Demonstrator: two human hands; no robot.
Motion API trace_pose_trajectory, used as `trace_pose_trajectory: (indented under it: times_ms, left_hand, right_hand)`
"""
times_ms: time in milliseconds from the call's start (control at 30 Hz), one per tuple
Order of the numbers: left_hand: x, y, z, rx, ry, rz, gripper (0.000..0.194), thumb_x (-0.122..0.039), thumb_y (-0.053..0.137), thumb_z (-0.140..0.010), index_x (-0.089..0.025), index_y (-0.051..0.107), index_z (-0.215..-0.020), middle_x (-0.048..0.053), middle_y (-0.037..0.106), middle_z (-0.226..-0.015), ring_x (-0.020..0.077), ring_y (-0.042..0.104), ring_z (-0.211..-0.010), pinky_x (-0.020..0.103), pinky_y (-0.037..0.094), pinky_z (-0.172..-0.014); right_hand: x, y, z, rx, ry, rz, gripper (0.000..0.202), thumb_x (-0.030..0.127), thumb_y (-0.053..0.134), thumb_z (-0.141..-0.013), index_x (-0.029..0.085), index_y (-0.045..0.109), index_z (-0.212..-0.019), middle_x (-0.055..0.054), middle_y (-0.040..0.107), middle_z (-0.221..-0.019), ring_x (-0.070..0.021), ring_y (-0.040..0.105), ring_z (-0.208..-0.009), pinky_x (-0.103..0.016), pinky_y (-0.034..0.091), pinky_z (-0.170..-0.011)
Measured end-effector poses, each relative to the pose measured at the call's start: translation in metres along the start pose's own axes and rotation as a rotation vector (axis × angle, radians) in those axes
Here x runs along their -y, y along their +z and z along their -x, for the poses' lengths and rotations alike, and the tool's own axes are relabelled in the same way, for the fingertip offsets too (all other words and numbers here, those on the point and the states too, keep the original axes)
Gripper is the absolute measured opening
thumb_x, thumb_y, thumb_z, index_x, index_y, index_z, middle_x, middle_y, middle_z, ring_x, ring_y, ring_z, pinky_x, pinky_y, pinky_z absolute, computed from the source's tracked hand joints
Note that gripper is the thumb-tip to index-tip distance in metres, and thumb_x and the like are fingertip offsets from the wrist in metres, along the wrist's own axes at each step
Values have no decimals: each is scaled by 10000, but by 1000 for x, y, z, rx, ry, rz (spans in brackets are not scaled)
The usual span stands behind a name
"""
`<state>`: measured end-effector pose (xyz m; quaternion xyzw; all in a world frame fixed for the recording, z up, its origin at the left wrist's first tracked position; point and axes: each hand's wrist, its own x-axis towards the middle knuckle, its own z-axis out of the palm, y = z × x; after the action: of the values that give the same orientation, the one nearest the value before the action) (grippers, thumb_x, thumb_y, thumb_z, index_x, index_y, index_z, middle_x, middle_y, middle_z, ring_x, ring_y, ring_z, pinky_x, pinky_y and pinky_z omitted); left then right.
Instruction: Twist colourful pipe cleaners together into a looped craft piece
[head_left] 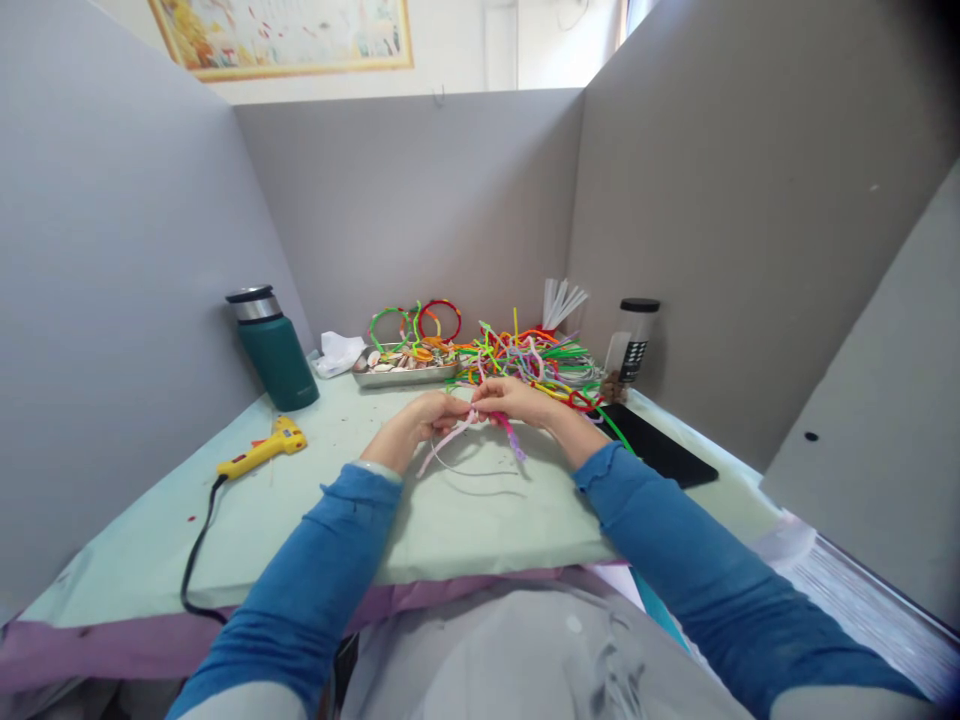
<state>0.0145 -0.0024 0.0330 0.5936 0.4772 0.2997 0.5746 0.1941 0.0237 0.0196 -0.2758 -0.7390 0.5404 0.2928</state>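
My left hand (433, 412) and my right hand (514, 400) meet above the middle of the table, fingertips pinched close together. Between them is a pink fuzzy stem (448, 438), one end hanging down to the left under my left hand. A darker pink and purple twisted piece (514, 440) hangs below my right hand. A thin wire (476, 473) curves out from beneath my left hand to the right. My fingers hide the spot where the pieces meet.
A yellow glue gun (262, 450) with a black cord and a green bottle (277, 355) are at left. Behind my hands are a metal tray (405, 376) of small pieces and a colourful stem pile (525, 355). A black tablet-like slab (660, 445) and clear jar (634, 345) are right.
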Motion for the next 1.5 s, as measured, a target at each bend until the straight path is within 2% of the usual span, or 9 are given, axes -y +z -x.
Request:
trace_pose_trajectory:
  times_ms: [133,367,633,833,900,1000,1200,1367,1500]
  left_hand:
    - [12,2,-5,-84,-87,-115,146,-214,567,-700,-101,569,-607,-68,271,-343,37,193,-310,217,189,-370]
    - [14,1,-5,-10,-59,-121,225,-265,509,-759,-93,578,-631,-64,264,-335,44,186,-317,222,175,-389]
    - [15,-3,-5,91,-42,-57,206,-224,455,-784,-103,554,-649,-63,259,-319,49,186,-304,211,190,-376]
    - [16,-4,-5,73,60,-54,55,-167,543,-697,-114,555,-689,-70,343,-384,36,248,-315,205,301,-406]
    - [19,-5,-8,42,95,-112,78,-148,573,-656,-113,565,-725,-64,391,-426,33,285,-327,196,294,-397]
    - [24,-4,-13,-81,156,-236,128,-173,608,-630,-124,559,-738,-56,439,-482,37,343,-353,184,279,-382]
    - [24,0,-16,-277,248,-560,220,-330,625,-639,-137,600,-743,-39,489,-533,64,411,-421,191,317,-421]
    - [21,-1,-15,-362,403,-875,245,-363,581,-677,-134,656,-722,-8,559,-574,97,460,-531,198,306,-491]
    - [22,-4,-18,-390,474,-956,241,-349,548,-709,-149,676,-751,18,628,-678,122,507,-620,210,312,-543]
  right_hand:
    - [-12,10,-4,-74,26,213,153,266,592,-749,136,549,-817,-2,593,-614,-62,496,-452,-159,367,-398]
    - [-14,14,-5,-150,-113,430,135,255,510,-785,137,571,-807,16,550,-612,-59,457,-468,-171,349,-440]
    - [-17,12,-6,-152,-174,452,161,277,493,-781,138,568,-810,18,542,-621,-65,432,-484,-176,324,-447]
    - [-17,10,-6,-185,-149,333,141,279,512,-758,146,557,-776,24,529,-611,-58,423,-450,-177,311,-414]
    - [-17,10,-6,-182,-136,291,132,276,519,-750,148,550,-764,27,527,-602,-57,423,-443,-177,306,-405]
    - [-16,11,-6,-182,-106,249,131,279,542,-735,151,545,-760,31,530,-589,-57,424,-440,-175,302,-399]
    - [-12,12,-4,-199,-89,243,135,279,553,-735,147,541,-764,36,526,-566,-52,418,-412,-177,291,-387]
    - [-14,11,-4,-204,-86,249,137,280,547,-742,145,532,-766,34,536,-577,-51,426,-409,-177,293,-384]
    - [-18,10,-6,-211,-89,242,149,295,545,-744,149,528,-767,36,538,-576,-51,420,-405,-178,292,-382]
